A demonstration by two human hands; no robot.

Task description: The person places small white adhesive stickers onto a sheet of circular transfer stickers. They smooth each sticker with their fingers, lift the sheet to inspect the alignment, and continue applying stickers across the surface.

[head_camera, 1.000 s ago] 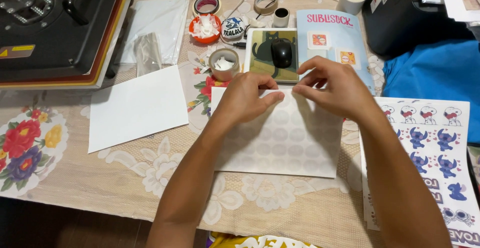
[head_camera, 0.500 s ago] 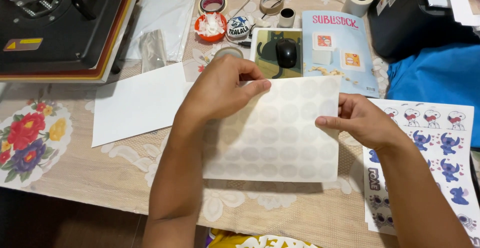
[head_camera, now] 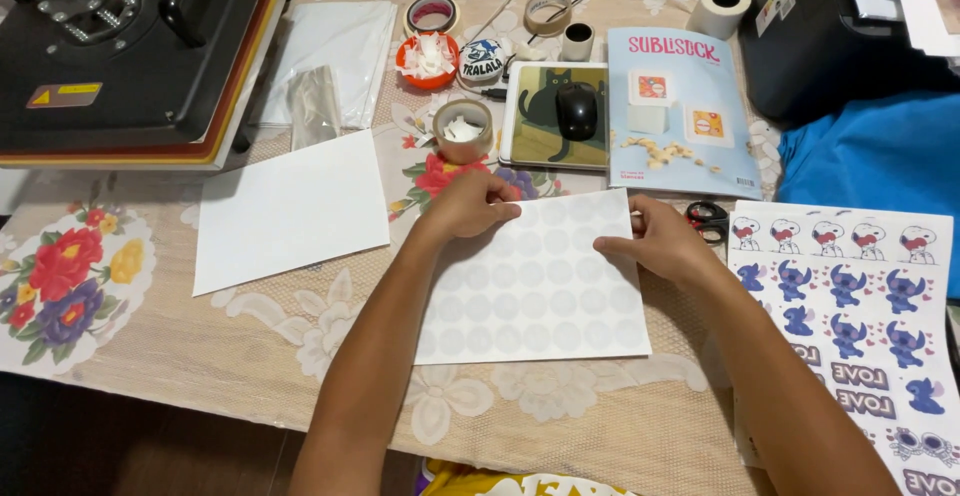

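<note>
- Sheet of round stickers (head_camera: 535,281): white, lies flat on the lace tablecloth (head_camera: 200,356), directly in front of the person; long edges run roughly left to right, slightly tilted.
- Left hand (head_camera: 470,206): at the sheet's far left corner, fingers curled together and pinching that edge.
- Right hand (head_camera: 655,246): on the sheet's right edge, fingers closed down on it, thumb on top.
- Both hands touch the sheet; neither is nearer.
- Blank white paper (head_camera: 290,206): left of the sheet, apart.
- Cartoon print sheet (head_camera: 850,306): right of the sheet, near.
- Scissors (head_camera: 708,218): just beyond the right hand.
- Tape roll (head_camera: 462,131): beyond the sheet's far left corner.
</note>
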